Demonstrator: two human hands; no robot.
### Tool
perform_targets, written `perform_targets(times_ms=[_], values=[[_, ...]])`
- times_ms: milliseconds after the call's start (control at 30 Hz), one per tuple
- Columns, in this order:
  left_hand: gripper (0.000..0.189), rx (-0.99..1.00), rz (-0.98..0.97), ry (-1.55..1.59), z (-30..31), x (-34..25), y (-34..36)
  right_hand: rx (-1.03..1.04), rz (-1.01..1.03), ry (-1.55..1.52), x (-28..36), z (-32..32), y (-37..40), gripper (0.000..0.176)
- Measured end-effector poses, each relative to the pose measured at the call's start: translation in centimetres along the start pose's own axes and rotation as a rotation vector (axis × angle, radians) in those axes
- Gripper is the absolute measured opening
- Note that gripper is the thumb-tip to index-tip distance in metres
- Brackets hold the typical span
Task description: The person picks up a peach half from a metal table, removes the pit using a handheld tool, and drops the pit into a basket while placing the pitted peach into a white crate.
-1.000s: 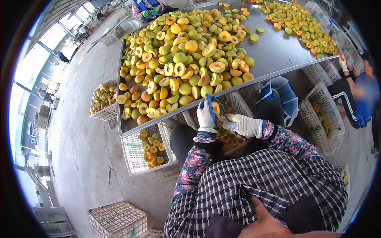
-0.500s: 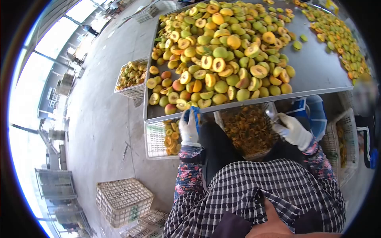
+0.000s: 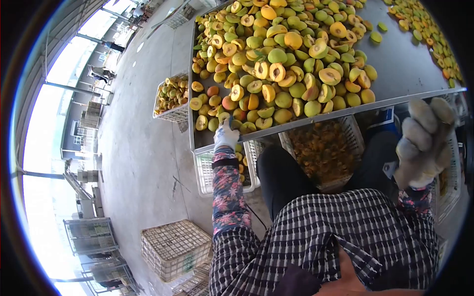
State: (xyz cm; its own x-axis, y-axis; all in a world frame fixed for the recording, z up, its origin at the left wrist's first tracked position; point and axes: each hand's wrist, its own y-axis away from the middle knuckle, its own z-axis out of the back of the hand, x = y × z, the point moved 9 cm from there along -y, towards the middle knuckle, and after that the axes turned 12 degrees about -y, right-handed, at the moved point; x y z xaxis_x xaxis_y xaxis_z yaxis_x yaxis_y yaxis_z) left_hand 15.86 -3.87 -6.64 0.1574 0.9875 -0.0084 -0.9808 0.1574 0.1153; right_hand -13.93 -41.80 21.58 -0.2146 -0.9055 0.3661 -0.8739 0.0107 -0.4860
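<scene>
- Reaches the left hand [image 3: 226, 134], in a white glove with a blue palm, forward to the near edge of the metal table [image 3: 405, 74].
- Lays its fingers on the front row of the fruit heap [image 3: 286, 64], touching a piece at the heap's near left corner; cannot tell whether closed round that piece or only resting on it.
- Holds the right hand [image 3: 424, 143] up close to the camera at the right, just below the table's edge and well apart from the heap.
- Shows that hand's gloved fingers loosely bent and a little spread; cannot tell whether anything lies in the palm.
- Faces a heap of green-yellow fruit, whole and halved, many with the cut face up, covering the left and middle of the table, ahead of both hands.
- Sits with the middle crate [image 3: 323, 148], full of brownish-orange pieces, between the knees under the table edge, between the two hands.
- Has the left crate [image 3: 207, 172], with orange halves in it, directly under the left hand.
- Leaves the floor crate [image 3: 170, 96], filled with fruit, just beside the table's left side, beyond the left hand.
- Has the bare crate [image 3: 175, 246] on the concrete floor near the left elbow, well apart from the table.
</scene>
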Motion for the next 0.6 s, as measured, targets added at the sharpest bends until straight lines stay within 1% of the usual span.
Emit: perform_targets(times_ms=[67,133,167,233,267,333,400,433,533,600], values=[[0.070,0.115,0.101,-0.053,0.0,-0.3,-0.4,0.157,-0.090,-0.108,0.3,-1.8,-0.7,0.012],[0.067,0.167,0.078,-0.019,-1.1,0.6,-1.2,0.267,-0.139,-0.129,-0.1,-2.5,-1.0,0.015],[0.066,0.181,0.095,-0.003,-1.1,1.1,-0.8,0.334,-0.152,-0.152,-0.6,-2.6,-1.0,0.018],[0.063,0.195,0.141,0.086,-1.9,2.1,-0.4,0.524,-0.130,-0.218,-2.2,-2.1,-1.4,0.031],[0.062,0.158,0.124,0.141,-1.4,2.1,-0.1,0.577,-0.149,-0.262,-2.3,-2.6,-1.8,0.038],[0.060,-0.066,0.260,0.276,0.4,2.9,1.4,0.681,-0.193,-0.347,-2.4,-3.6,-2.4,0.051],[0.055,-0.331,0.296,0.624,-2.1,6.3,0.6,0.613,-0.232,-0.319,-0.9,-4.6,-2.2,0.050],[0.044,-0.294,0.193,1.136,-2.1,5.4,0.8,0.614,-0.228,-0.310,-1.0,-4.8,-2.1,0.048],[0.038,-0.283,0.188,1.932,-0.2,3.1,3.1,0.615,-0.219,-0.306,-0.7,-5.0,-1.2,0.045],[0.041,-0.193,0.110,2.084,0.5,1.1,3.6,0.598,-0.204,-0.291,-0.6,-4.7,-0.6,0.043]])
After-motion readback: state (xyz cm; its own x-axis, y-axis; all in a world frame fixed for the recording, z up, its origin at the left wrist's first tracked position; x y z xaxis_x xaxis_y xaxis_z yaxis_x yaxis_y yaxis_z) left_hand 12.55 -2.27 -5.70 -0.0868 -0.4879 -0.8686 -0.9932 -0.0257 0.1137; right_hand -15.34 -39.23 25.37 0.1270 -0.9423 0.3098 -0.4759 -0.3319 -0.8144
